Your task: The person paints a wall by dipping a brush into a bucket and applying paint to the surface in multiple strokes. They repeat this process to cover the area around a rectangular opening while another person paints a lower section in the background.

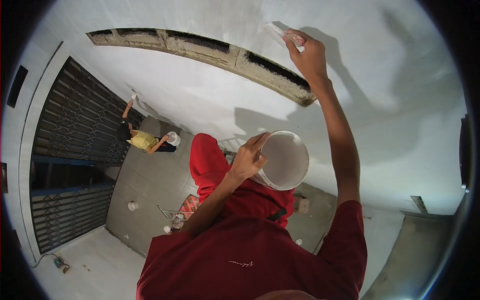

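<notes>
My right hand (306, 50) is raised high and closed around a white-coated paintbrush (276, 33). The brush's broad end meets the pale wall (360, 45), just above the right part of a long recessed vent opening (235, 61). Held in front of my body is a white bucket (301, 150), tilted so that I look into its whitish inside. My left hand (248, 159) grips the bucket's left rim, with fingers over the edge. How much is in the bucket does not show clearly.
Below, another person in a yellow top (144, 139) reaches to the same wall and holds a white bucket (173, 139). A small white container (132, 205) and a red patterned item (190, 204) with clutter sit on the tiled floor (150, 180). Metal folding gates (80, 110) stand at left.
</notes>
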The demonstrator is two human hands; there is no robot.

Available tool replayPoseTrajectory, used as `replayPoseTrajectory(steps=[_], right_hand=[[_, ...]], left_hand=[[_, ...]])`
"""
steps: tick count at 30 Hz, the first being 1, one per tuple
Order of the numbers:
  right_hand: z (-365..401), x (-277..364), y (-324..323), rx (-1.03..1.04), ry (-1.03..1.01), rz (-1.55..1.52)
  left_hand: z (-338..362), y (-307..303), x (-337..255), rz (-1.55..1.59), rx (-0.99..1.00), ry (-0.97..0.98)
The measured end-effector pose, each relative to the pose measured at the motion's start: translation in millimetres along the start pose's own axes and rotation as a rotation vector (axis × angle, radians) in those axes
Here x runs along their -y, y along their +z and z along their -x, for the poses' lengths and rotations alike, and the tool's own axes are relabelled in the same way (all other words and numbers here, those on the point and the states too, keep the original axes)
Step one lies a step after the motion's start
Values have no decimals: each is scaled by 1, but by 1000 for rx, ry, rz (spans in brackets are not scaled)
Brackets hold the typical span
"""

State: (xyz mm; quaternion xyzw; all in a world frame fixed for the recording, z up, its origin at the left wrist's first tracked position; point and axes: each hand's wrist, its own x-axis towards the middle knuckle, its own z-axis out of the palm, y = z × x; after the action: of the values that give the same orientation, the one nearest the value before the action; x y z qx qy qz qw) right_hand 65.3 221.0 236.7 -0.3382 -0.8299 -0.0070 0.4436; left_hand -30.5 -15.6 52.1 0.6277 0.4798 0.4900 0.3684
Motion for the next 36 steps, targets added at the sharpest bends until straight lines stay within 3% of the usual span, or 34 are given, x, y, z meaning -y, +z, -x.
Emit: replayPoseTrajectory(steps=[6,8,10,12,14,16,19,21,25,29,33,36], right_hand=[[-4,46,-1,-87,-324,426],[10,47,16,-132,-417,563],[39,23,52,126,-451,634],[66,9,86,195,-612,907],[82,2,108,274,-622,680],[88,12,110,529,-344,329],[76,15,98,454,-279,219],[49,9,79,290,-252,222],[-18,37,14,56,-260,337],[-33,75,-20,-88,-306,504],[0,46,26,-26,-464,597],[58,12,82,134,-647,924]], left_hand=[[2,5,2,-35,-59,58],[1,0,-5,11,-40,-7],[3,3,-4,8,-43,11],[1,9,6,-53,-101,119],[2,4,-7,4,-48,3],[5,3,-11,-22,-50,-7],[7,8,-5,-125,-119,107],[14,13,-3,-130,-134,120],[20,16,-9,-125,-149,6],[21,15,-9,-135,-158,-35],[17,14,-10,-165,-163,-11],[15,15,-11,-256,-184,42]])
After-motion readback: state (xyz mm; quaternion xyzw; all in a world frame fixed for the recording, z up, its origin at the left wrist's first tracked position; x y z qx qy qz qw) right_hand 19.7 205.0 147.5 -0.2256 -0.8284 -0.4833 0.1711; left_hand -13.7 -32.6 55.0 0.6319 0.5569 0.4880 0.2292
